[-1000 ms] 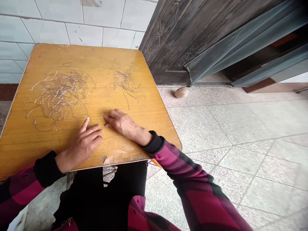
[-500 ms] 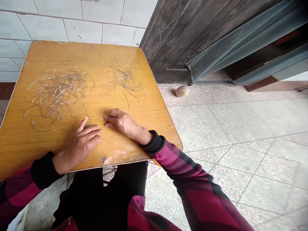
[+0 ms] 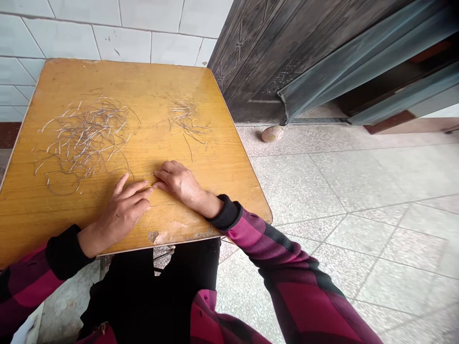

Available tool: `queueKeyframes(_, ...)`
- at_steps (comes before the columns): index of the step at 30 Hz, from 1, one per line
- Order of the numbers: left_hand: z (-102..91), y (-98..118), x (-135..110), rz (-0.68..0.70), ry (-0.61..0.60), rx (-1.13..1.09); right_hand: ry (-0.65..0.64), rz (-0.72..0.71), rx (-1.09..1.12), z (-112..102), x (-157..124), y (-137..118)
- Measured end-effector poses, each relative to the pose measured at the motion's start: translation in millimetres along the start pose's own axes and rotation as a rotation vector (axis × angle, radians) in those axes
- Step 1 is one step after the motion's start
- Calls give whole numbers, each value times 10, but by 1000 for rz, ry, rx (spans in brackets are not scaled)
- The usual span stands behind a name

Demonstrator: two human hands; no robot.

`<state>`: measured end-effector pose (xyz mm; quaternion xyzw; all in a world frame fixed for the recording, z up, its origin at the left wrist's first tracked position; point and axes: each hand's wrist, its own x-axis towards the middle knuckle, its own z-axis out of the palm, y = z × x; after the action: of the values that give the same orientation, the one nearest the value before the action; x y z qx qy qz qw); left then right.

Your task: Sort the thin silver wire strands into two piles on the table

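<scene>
Lightly, the left hand [image 3: 120,215] lies spread while the right hand [image 3: 181,184] curls; whether it pinches anything, I cannot tell. One careless sweep could scatter the loose wire tangle [image 3: 86,138] across the wooden tabletop [image 3: 215,157].

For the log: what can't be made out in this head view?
Head view:
Whether the left hand or right hand holds a wire: any strand there is too thin.
Single strands in the larger wire pile: too tangled to trace.
Table legs: hidden under the top.
Door top: cut off by the edge.
</scene>
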<state>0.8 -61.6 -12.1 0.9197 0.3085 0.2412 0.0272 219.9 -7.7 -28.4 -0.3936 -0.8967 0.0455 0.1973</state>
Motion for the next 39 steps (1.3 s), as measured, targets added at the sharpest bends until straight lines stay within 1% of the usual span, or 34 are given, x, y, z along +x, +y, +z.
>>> queueKeyframes(13,6,-9,45,14,14,-3,10,-75,107,32,-18,134)
queueKeyframes(18,-1,1,31,-1,10,-12,0,-65,71,-2,-38,85)
queueKeyframes(22,7,6,23,-14,37,-33,-7,-37,4,-32,-56,23)
queueKeyframes(24,8,5,24,-10,47,-39,1,-26,4,-36,-64,16)
queueKeyframes(30,-27,-9,26,21,33,-43,82,31,182,-26,-87,76)
queueKeyframes(33,-49,-24,26,19,42,-44,100,79,278,-52,-84,125)
queueKeyframes(36,-52,-50,30,-9,53,-38,151,126,331,-140,-73,184)
queueKeyframes(39,-29,-76,37,-51,51,15,203,154,373,-276,-80,219)
